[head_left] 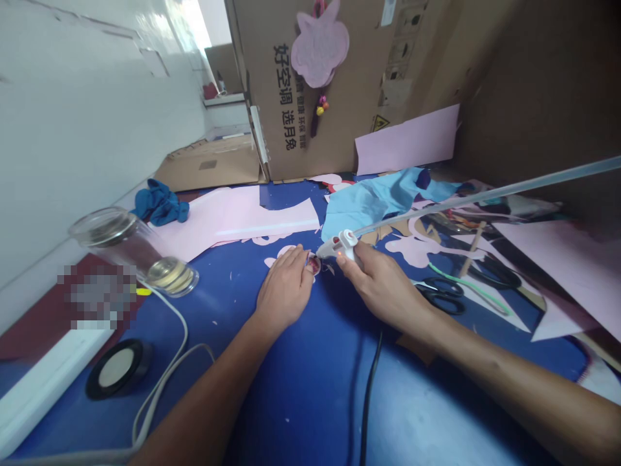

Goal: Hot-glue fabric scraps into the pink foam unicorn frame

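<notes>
On the blue table (310, 401), the right hand (383, 285) grips a white glue gun (337, 246) — the left hand (284, 288) holds its fingers together, pressing down on a small cutout (313, 264).

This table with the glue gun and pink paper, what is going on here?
A person is working at a blue tabletop. The right hand holds a white glue gun with a long clear glue stick in it, its tip close to a small craft piece. The left hand rests its fingertips on that piece. Black scissors and pink paper lie nearby.
</notes>
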### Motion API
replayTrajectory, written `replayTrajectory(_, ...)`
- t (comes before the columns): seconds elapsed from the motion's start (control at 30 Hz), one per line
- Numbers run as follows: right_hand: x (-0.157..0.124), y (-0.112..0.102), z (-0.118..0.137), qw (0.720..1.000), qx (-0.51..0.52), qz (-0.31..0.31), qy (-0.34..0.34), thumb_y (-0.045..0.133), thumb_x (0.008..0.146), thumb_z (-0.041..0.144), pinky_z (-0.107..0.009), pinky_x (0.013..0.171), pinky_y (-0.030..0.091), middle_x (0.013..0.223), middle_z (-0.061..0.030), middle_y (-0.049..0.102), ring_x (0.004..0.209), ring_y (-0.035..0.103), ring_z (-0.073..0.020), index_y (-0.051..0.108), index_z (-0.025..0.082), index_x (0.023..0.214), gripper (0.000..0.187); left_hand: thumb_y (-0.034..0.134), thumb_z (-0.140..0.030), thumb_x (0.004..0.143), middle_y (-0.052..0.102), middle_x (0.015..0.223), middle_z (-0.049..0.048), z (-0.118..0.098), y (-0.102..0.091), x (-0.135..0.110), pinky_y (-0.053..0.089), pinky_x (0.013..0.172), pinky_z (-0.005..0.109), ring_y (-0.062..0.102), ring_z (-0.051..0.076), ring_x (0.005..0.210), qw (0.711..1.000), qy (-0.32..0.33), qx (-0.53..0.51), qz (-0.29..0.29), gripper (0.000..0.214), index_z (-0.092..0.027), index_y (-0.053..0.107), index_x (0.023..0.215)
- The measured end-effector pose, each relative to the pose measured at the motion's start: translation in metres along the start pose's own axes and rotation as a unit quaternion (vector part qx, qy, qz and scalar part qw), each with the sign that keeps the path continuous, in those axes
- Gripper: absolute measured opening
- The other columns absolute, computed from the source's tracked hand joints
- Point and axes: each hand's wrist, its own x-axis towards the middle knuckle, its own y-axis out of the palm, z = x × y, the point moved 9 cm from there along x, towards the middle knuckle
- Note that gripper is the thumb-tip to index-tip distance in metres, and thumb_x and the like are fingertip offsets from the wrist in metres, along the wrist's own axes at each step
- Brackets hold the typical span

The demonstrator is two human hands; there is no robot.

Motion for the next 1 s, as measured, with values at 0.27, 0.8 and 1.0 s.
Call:
replayTrajectory(0.27, -0.005, -0.002, -0.004, 1.000, 0.013, -0.002, 0.010, 0.045, 0.107, 0.044, -0.032, 0.062, 0.033, 0.077, -0.0027, 0.063, 0.065, 0.054, -0.0210, 0.047, 0.027, 0.085, 0.028, 0.043, -0.028, 0.110, 0.056, 0.163, 0.0153, -0.003, -0.001, 0.000, 0.033, 0.133, 0.047, 0.047, 0.027, 0.156, 1.000, -0.002, 0.006, 0.001, 0.045, -0.014, 0.061, 0.148)
replayTrajectory(0.8, -0.026, -0.027, -0.020, 0.995, 0.084, -0.043, 0.039, 0.048, 0.104, 0.062, -0.034, 0.065, 0.038, 0.073, -0.0019, 0.063, 0.067, 0.055, -0.0223, 0.055, 0.025, 0.083, 0.044, 0.030, -0.040, 0.115, 0.047, 0.169, 0.0149, -0.007, 0.004, -0.003, 0.031, 0.133, 0.049, 0.041, 0.030, 0.159, 0.996, 0.004, 0.074, 0.041, 0.055, -0.011, 0.057, 0.153)
replayTrajectory(1.0, -0.026, -0.031, -0.020, 0.992, 0.102, -0.047, 0.055, 0.048, 0.103, 0.064, -0.034, 0.063, 0.036, 0.069, -0.0008, 0.059, 0.064, 0.053, -0.0213, 0.057, 0.025, 0.083, 0.045, 0.034, -0.041, 0.115, 0.048, 0.169, 0.0147, -0.008, 0.003, -0.002, 0.033, 0.132, 0.050, 0.042, 0.031, 0.158, 0.996, -0.001, 0.082, 0.046, 0.053, -0.012, 0.058, 0.153)
